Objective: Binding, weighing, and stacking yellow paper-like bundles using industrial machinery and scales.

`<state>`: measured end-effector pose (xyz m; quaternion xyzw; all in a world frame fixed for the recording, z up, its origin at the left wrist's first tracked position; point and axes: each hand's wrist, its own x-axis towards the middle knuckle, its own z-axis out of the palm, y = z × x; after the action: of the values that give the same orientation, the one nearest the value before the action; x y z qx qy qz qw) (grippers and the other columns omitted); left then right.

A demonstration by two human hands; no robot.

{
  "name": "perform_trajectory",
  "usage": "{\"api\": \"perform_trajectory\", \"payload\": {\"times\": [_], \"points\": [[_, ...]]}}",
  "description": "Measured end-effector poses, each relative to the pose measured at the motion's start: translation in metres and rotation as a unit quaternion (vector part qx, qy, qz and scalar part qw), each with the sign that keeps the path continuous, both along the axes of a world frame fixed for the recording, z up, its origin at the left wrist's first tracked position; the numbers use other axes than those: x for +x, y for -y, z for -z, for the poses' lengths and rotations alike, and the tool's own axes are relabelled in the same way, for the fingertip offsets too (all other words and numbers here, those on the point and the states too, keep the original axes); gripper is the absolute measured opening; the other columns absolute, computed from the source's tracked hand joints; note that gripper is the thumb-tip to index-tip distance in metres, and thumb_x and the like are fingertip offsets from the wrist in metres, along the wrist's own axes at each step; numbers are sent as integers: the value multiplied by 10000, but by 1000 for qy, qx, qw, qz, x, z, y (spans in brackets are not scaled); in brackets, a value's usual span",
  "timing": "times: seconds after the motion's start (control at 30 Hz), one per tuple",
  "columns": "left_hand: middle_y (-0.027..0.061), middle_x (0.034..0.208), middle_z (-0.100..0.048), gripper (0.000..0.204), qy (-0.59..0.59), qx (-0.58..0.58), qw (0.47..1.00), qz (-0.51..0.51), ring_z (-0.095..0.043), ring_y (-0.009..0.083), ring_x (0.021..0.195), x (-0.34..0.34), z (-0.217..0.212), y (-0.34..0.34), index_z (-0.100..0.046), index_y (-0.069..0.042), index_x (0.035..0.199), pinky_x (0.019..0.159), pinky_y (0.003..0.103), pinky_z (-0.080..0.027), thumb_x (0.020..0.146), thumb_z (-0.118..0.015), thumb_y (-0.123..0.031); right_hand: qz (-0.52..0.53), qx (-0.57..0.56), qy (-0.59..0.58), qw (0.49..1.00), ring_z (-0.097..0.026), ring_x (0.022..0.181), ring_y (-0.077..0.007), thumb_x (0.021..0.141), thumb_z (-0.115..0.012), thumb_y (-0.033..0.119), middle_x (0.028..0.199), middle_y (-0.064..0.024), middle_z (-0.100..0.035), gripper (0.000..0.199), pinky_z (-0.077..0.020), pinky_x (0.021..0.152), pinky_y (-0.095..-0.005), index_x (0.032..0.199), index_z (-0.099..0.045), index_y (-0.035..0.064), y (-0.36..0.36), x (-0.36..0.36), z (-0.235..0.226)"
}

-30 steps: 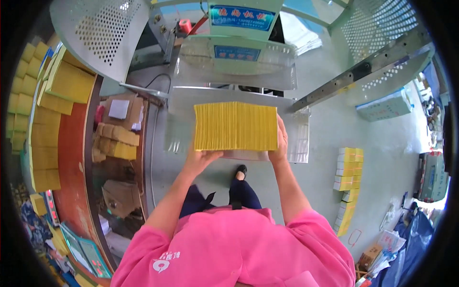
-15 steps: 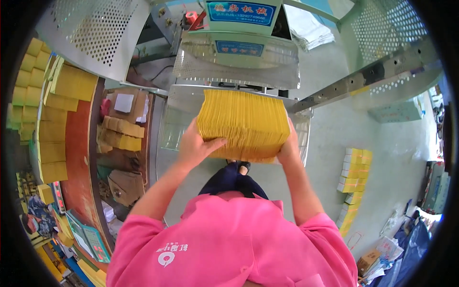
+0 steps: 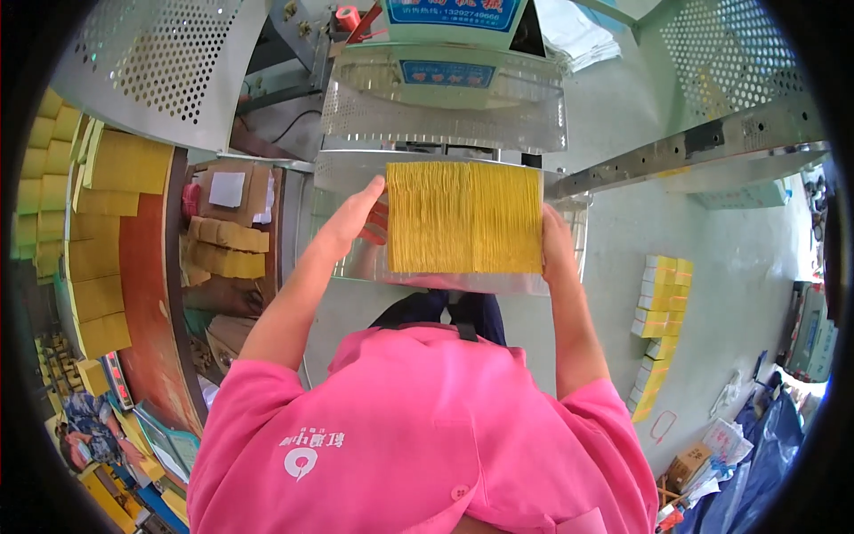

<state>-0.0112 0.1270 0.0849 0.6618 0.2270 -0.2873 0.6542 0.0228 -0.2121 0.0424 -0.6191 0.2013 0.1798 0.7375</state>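
Note:
A thick block of yellow paper sheets [image 3: 464, 218], packed with edges upward, sits on the shiny metal tray [image 3: 342, 165] in front of me. At its left end is my left hand [image 3: 358, 216], fingers stretched out and apart, a narrow gap showing between the hand and the paper. Against the right end of the block lies my right hand [image 3: 557, 245], fingers extended along its side; part of them is hidden. The block looks squared up, with a faint seam across its middle.
Beyond the tray stands a machine with a clear guard [image 3: 445, 93] and perforated metal panels [image 3: 169, 62]. A metal bar [image 3: 694, 147] slants across on the right. Yellow bundles [image 3: 660, 311] line the floor there. Left are a shelf with paper stacks [image 3: 229, 260] and a red-brown table [image 3: 147, 294]; another person [image 3: 93, 423] is lower left.
The paper block has gone from tilted in both hands to level on the tray. My left hand has come off its near left side and opened; the right stays at the right end.

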Motion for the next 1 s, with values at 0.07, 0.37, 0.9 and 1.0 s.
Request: {"api": "perform_trajectory", "payload": {"times": [0.07,0.37,0.9,1.0], "points": [[85,1095,-629,595,75,-22,997,-12,-608,189,973,-6,20,-1,-555,-76,1278,829,334,-494,967,-415,-564,14,20,18,1000,-568,1078,-156,989,-491,248,1191,-72,-609,386,-441,939,-291,1259,-574,-15,2,-8,10],[69,1452,-404,609,190,-315,900,-233,-392,210,1325,-32,76,56,-311,-107,1490,1102,361,-318,1002,-444,-448,55,127,134,981,-459,1282,-201,1017,-421,270,1391,-99,-494,467,-357,1073,-331,1403,-437,10,-27,-27,15],[100,1507,-351,650,230,-245,928,-161,-317,213,1389,96,49,73,-263,-45,1503,1135,336,-252,996,-471,-394,-14,142,132,981,-443,1283,-190,1010,-378,301,1420,-79,-449,505,-360,1062,-312,1445,-374,45,-14,90,0],[117,1488,-371,678,220,-286,923,-135,-343,222,1367,100,34,70,-252,-33,1503,1125,335,-266,978,-510,-374,11,127,132,983,-432,1295,-198,1011,-365,289,1424,-80,-446,504,-355,1070,-316,1451,-361,45,-6,99,8]]}}
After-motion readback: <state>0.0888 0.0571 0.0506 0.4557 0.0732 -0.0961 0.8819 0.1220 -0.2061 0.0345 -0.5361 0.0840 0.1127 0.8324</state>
